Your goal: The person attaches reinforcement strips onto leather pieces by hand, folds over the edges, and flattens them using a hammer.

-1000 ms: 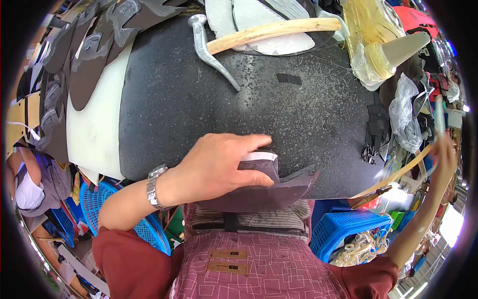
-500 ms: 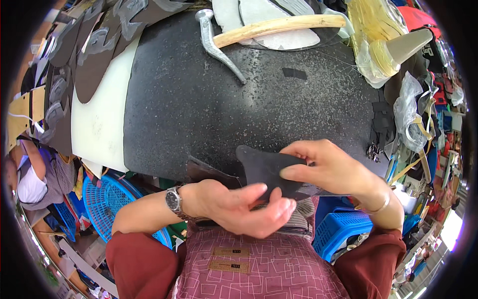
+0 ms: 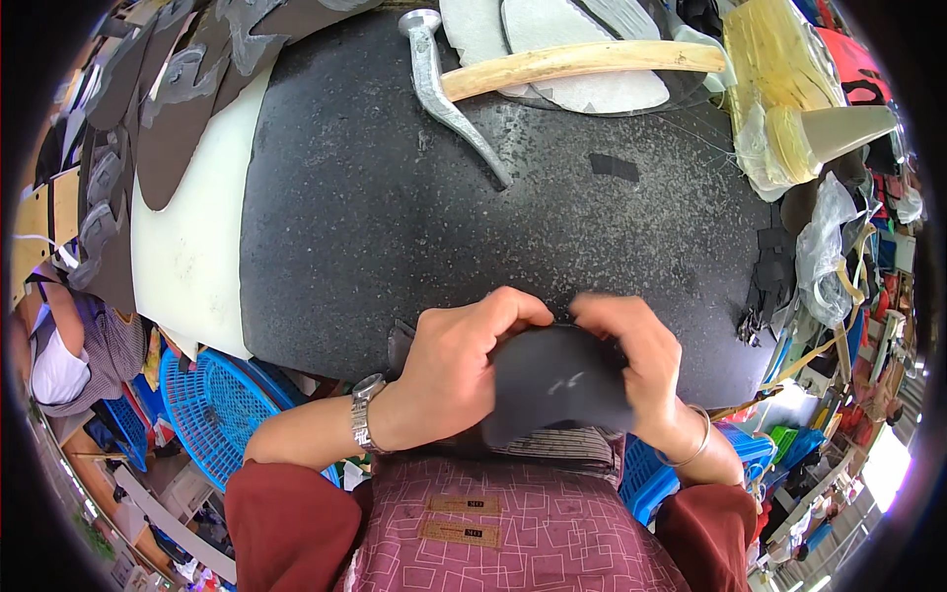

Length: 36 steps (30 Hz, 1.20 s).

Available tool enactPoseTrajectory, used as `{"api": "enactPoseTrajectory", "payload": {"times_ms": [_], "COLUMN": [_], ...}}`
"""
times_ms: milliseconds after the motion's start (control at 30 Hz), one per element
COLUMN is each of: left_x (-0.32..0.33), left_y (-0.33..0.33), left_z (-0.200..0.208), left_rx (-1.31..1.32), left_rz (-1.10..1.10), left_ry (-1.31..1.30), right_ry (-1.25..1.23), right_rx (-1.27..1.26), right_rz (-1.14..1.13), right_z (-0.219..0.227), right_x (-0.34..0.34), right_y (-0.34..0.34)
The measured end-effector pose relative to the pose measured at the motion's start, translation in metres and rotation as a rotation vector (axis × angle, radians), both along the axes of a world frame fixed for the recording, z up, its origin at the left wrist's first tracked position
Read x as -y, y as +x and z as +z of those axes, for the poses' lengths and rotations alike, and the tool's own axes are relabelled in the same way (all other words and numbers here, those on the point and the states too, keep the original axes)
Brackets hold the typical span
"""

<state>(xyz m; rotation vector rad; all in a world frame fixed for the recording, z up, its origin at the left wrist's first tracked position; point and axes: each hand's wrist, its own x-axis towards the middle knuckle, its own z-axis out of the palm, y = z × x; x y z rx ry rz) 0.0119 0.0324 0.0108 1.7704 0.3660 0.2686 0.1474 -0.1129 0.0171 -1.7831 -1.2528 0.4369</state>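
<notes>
Both hands grip one dark, flexible cut piece point(image 3: 557, 385) at the near edge of the bench: left hand point(image 3: 459, 370) closed over its left side with fingers curled across the top, right hand point(image 3: 631, 360) pinching its right edge, fingertips nearly meeting above it. A second ago only the left hand pressed flat on a stack of dark pieces while the right arm reached far out to the right; half a second ago the right hand had come in to take the piece; now the two are bunched tight and the piece looks bent or folded between them, so the work seems to have gone from picking up to shaping by hand. Largest thing around is the black speckled slab point(image 3: 444, 227) filling the bench top, worn and dusty. Beside it on the left, a white board point(image 3: 197, 266) with dark cut shapes point(image 3: 168, 148) overlapping along its far edge. Far side: hammer with pale wooden handle point(image 3: 582, 64) and metal head point(image 3: 439, 84), lying on pale sole-shaped pieces point(image 3: 592, 94). Right: yellowish block in plastic point(image 3: 774, 69), clutter of bags. Below left: blue baskets point(image 3: 212, 395). Small black scrap point(image 3: 614, 166) on the slab.
</notes>
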Motion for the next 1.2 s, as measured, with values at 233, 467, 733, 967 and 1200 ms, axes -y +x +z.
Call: {"api": "enactPoseTrajectory", "payload": {"times_ms": [233, 467, 733, 967, 1200], "left_x": [-0.011, -0.013, -0.024, -0.021, -0.020], "left_y": [-0.010, -0.016, -0.010, 0.002, 0.009], "left_z": [-0.004, -0.004, 0.006, 0.009, 0.015], "left_rx": [0.138, 0.172, 0.263, 0.187, 0.075], "left_rz": [-0.075, -0.378, -0.653, -0.692, -0.756], "left_ry": [0.647, 1.361, 1.161, 1.141, 1.100], "right_ry": [0.119, 0.122, 0.138, 0.172, 0.083], "right_rx": [0.576, 0.856, 0.945, 1.070, 0.844], "right_rz": [0.300, 0.402, 0.367, 0.275, 0.314], "right_z": [-0.007, -0.014, -0.012, -0.014, -0.011], "right_x": [-0.002, -0.004, 0.010, 0.029, 0.025], "right_y": [0.009, 0.011, 0.013, 0.008, 0.010]}}
